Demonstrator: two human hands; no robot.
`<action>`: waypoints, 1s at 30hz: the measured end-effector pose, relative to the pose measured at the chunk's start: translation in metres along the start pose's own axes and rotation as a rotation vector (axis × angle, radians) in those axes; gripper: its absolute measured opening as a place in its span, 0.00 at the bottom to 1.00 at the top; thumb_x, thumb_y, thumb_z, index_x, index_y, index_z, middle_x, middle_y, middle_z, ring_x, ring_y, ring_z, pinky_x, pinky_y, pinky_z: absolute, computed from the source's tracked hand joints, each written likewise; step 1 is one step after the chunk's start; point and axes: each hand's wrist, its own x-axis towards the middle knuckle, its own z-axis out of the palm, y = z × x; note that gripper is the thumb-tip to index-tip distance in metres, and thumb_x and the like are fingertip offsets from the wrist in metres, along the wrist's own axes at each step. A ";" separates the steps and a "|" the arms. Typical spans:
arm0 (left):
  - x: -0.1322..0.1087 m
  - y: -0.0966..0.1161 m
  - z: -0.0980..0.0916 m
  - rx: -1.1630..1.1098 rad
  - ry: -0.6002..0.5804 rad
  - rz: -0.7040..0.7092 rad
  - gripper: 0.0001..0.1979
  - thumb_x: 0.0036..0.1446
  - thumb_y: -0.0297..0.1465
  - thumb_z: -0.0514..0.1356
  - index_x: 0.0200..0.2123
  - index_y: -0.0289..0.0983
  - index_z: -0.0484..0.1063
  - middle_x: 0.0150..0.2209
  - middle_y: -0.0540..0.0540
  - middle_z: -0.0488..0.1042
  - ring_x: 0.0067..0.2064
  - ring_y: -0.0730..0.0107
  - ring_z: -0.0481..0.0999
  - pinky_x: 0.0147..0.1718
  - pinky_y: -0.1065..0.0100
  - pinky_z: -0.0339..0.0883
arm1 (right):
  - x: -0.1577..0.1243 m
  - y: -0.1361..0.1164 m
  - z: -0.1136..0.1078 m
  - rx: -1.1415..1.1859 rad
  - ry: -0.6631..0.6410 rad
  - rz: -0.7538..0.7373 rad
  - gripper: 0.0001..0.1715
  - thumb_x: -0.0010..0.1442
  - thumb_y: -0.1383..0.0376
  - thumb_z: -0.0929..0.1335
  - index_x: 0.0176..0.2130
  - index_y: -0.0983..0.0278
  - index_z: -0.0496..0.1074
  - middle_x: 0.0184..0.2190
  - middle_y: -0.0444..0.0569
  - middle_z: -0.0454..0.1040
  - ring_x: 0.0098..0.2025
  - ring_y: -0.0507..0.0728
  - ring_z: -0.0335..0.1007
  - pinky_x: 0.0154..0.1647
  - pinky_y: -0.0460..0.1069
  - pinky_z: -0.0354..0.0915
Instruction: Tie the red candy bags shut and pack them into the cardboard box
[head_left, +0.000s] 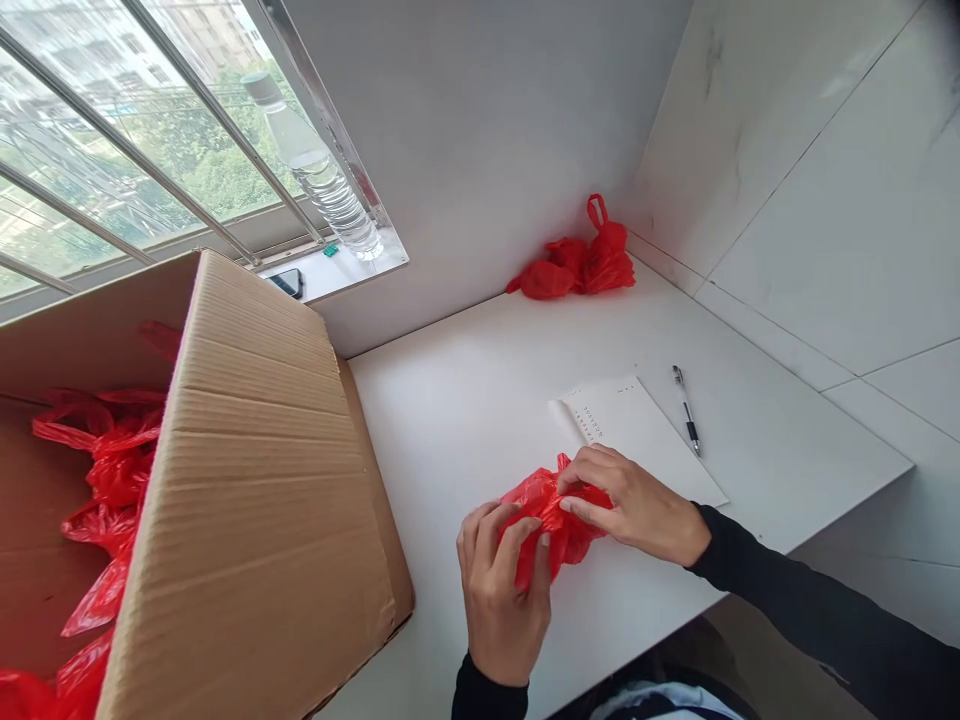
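A red plastic bag (551, 515) lies bunched on the white table (442, 420), near its front edge. My left hand (502, 580) curls over the bag's left side, fingers closed on the thin plastic. From the right, my right hand (626, 500) pinches the crumpled top of the same bag between thumb and fingers. What the bag contains is hidden. Just behind my right hand rests a sheet of paper (645, 435) with small writing, partly covered by that hand. A black and clear pen (686, 410) lies to the paper's right.
At left stands a tall open cardboard box (262, 480) with several red bags (112, 480) inside. More tied red bags (581, 262) sit in the far corner. A water bottle (322, 175) and a phone (287, 283) are on the windowsill (352, 272), by the barred window.
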 end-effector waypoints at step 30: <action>0.008 0.037 -0.027 -0.119 0.277 -0.363 0.08 0.63 0.36 0.61 0.32 0.40 0.73 0.26 0.52 0.66 0.27 0.73 0.63 0.26 0.71 0.59 | -0.025 -0.037 -0.019 -0.207 0.271 -0.384 0.21 0.66 0.70 0.64 0.56 0.54 0.64 0.47 0.49 0.75 0.50 0.61 0.72 0.53 0.59 0.68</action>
